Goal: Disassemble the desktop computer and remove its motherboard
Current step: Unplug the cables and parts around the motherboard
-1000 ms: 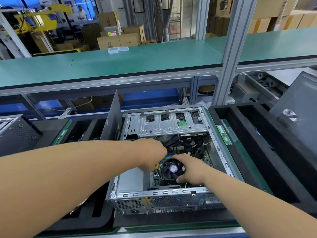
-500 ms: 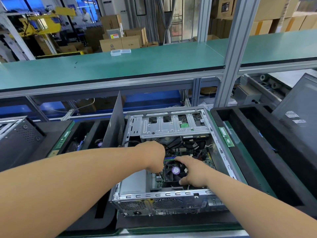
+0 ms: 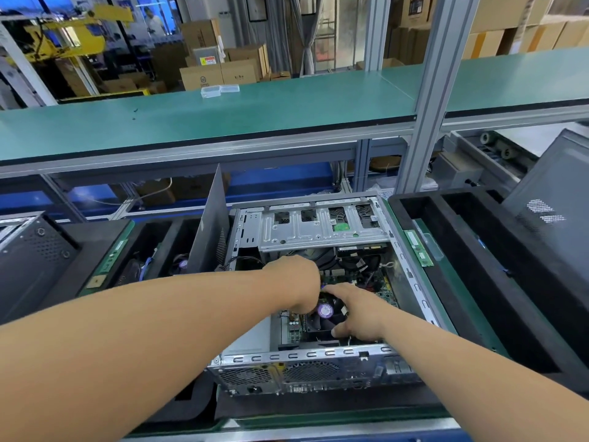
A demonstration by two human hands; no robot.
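Reaching deep into the open desktop case (image 3: 306, 371), both of the person's bare arms stretch in from the near edge. The case lies on its side at the centre of the scene, its vented rear panel towards the near side and the silver drive cage (image 3: 318, 231) across its far end. Down on the floor of the case sits the green motherboard (image 3: 384, 290), mostly covered by the arms, with a tangle of black cables (image 3: 357, 261) just beyond it.

The left hand (image 3: 298, 282) comes in from the left and hangs over the far-left corner of the black CPU fan (image 3: 325, 314); its fingers point down and away, hidden behind the back of the hand, so whether they grip anything cannot be told. The right hand (image 3: 358, 312) lies over the fan's right side, forefinger stretched along the far edge and thumb curled under at the near edge, clasping the fan between them. The purple sticker on the fan hub shows between the two hands.

A grey side panel (image 3: 212, 224) stands upright just left of the case. Black foam trays (image 3: 471, 282) flank it on either side, with a memory stick (image 3: 417, 247) lying on the green strip along the right tray's left edge. Across the far side runs a green workbench (image 3: 255, 113) carrying two small clear boxes (image 3: 220, 90).
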